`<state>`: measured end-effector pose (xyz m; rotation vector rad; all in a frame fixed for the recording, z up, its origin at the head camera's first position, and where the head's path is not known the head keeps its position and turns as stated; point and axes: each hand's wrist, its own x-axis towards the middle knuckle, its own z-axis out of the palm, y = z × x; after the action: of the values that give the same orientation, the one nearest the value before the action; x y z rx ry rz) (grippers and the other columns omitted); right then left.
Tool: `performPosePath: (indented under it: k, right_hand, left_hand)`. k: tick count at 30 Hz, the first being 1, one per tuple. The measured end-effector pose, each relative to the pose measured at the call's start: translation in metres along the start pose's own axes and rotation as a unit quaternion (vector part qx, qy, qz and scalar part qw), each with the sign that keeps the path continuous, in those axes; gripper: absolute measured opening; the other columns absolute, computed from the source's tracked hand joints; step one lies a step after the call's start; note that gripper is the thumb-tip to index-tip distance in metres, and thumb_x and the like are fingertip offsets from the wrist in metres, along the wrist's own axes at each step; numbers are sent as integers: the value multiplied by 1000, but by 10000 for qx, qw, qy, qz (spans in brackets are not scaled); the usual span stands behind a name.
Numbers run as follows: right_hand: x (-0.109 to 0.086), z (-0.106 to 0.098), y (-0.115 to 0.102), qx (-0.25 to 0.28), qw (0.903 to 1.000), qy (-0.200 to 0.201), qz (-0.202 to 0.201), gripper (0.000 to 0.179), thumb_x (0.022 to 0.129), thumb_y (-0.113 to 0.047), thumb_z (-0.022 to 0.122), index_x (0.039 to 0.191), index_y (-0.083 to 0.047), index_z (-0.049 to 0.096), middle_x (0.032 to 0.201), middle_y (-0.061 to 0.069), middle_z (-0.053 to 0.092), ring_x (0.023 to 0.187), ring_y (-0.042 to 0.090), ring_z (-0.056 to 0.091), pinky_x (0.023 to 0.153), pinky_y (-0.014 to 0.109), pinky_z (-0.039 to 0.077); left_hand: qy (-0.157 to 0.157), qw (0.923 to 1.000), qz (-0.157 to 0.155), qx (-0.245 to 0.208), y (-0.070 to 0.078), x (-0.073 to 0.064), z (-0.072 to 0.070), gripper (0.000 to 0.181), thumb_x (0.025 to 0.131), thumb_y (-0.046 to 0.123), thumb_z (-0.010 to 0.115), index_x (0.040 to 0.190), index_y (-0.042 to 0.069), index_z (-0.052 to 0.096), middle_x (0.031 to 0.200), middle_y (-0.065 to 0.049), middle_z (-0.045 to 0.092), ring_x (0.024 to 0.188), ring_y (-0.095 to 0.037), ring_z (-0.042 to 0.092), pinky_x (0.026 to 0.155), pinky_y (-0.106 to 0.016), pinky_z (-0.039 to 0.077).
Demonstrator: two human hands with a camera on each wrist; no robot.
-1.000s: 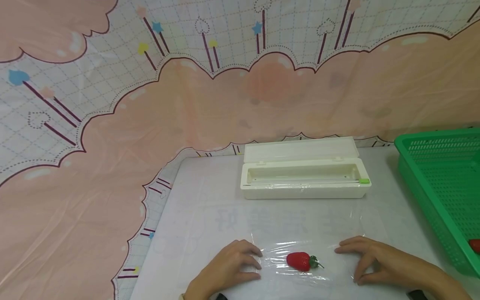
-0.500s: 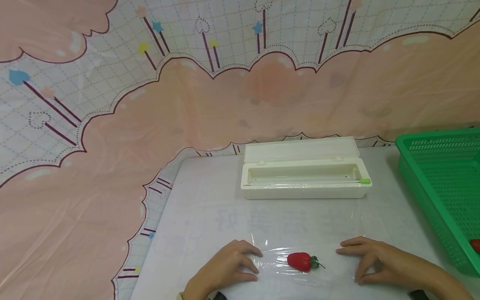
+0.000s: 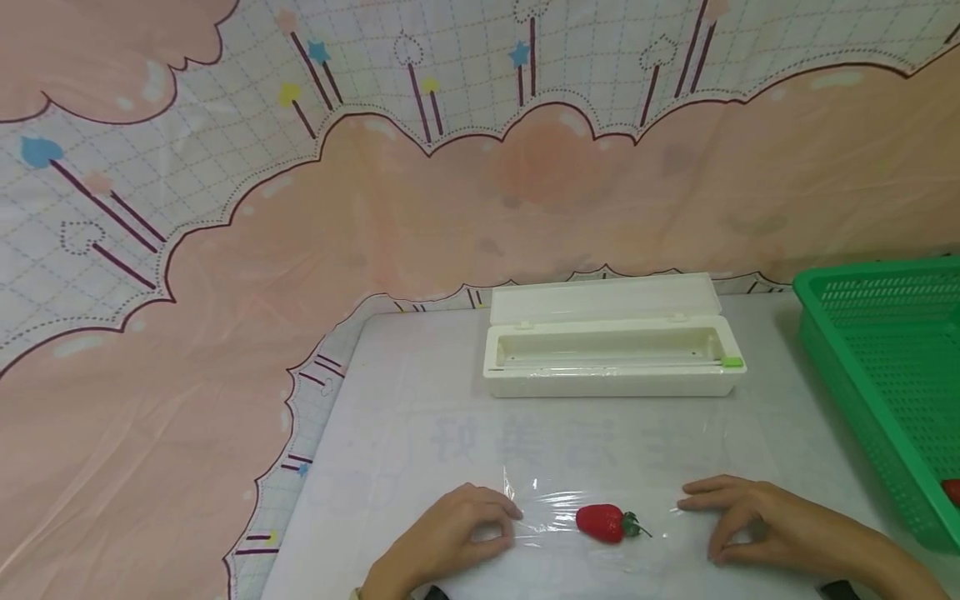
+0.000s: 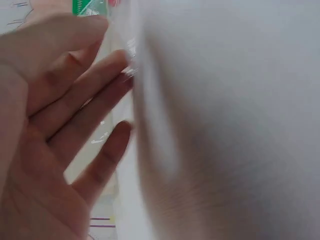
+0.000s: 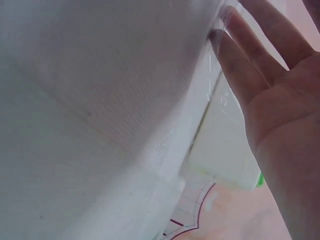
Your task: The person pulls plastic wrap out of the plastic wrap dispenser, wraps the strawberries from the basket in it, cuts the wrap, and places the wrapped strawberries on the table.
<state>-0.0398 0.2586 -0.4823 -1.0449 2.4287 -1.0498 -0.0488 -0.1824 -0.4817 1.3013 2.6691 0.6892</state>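
Observation:
A red strawberry (image 3: 599,522) with a green leafy top lies on its side on a clear sheet of cling film (image 3: 551,510), its stem pointing right. My left hand (image 3: 457,533) is at the film's left edge, thumb and fingertips drawn together on it. On the right side, my right hand (image 3: 765,525) has its thumb meeting a bent finger at the film, while the index finger reaches out straight toward the strawberry. In the left wrist view, film (image 4: 131,47) glints beside the spread fingers. Fingertips meet a film edge (image 5: 224,17) in the right wrist view; that thumb is hidden there.
Behind the film stands a white cling film dispenser box (image 3: 615,383) with its lid up and a green slider (image 3: 732,362) at the right end. A green plastic basket (image 3: 832,367) is at the right, with something red (image 3: 951,490) inside. A patterned cloth (image 3: 450,225) hangs behind the table (image 3: 390,433).
My left thumb and fingers have closed together at the film's left edge. The right hand and the strawberry have stayed nearly in place; the whole view has shifted slightly.

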Motion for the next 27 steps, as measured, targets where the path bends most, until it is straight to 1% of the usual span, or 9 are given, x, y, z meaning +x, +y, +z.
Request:
performPosePath:
  k: [4,6,11,15,17,19,21,24,27]
  right_hand:
    - [2,-3,-1,103,9999,-110,70,7,88,-41,71,94,-38,75,126,-7,68,126,-4,48,87,16,49]
    - [4,-5,-1,238,9994,-193,188,9,89,-41,70,96,-37,75,124,-8,68,124,-4,50,87,15,49]
    - [7,-8,-2,433,9978,-315,385,15,92,-42,66,102,-34,74,124,0,69,119,-2,57,84,15,51]
    - [9,-9,-2,338,9978,-299,486,14,95,-39,63,104,-33,72,124,4,69,111,0,62,83,15,53]
    - [9,-8,-2,248,9983,-214,472,13,97,-34,62,105,-31,71,122,1,71,106,0,64,81,16,54]
    - [10,-8,-3,241,9979,-171,579,11,98,-33,61,104,-30,70,119,-2,72,105,-2,63,81,16,54]
    - [11,-7,-3,191,9976,-68,663,10,99,-31,59,103,-29,68,114,-7,72,101,-4,62,79,16,53]
    - [11,-5,-3,219,9980,214,560,7,100,-22,58,99,-26,64,99,-14,72,93,-5,62,74,16,53]
    - [12,-2,-2,152,9976,569,375,11,99,-12,59,98,-21,63,84,-21,68,81,-4,61,67,18,50]
  left_hand:
    - [-263,9976,-421,-485,-1,-2,-2,9,100,27,60,97,24,68,113,17,70,105,1,62,93,-26,51]
    - [-315,9954,-627,-648,0,-3,-3,11,102,28,56,102,24,66,114,17,69,105,0,63,93,-27,52]
    - [-227,9881,-1084,-1070,-1,-7,-3,16,106,31,45,106,24,59,115,17,69,107,-2,64,91,-26,53]
    - [-94,9842,-1196,-1303,-4,-7,-2,18,107,32,41,106,23,56,112,16,71,106,-2,64,89,-24,53]
    - [-36,9835,-1222,-1332,-5,-6,-3,17,107,32,40,106,22,55,110,15,71,104,-1,63,85,-21,52]
    - [15,9830,-1245,-1352,-5,-5,-2,17,107,32,40,106,22,54,107,16,72,100,1,62,82,-19,50]
    - [76,9817,-1355,-1335,-4,-2,-3,16,108,33,39,105,22,51,105,16,72,93,2,59,80,-18,48]
    - [143,9775,-1530,-1445,-2,2,-5,17,108,33,37,103,21,47,102,17,73,97,0,62,82,-20,50]
    - [165,9747,-1611,-1542,-1,7,-9,17,109,29,36,101,18,46,100,14,75,103,-5,65,83,-23,52]
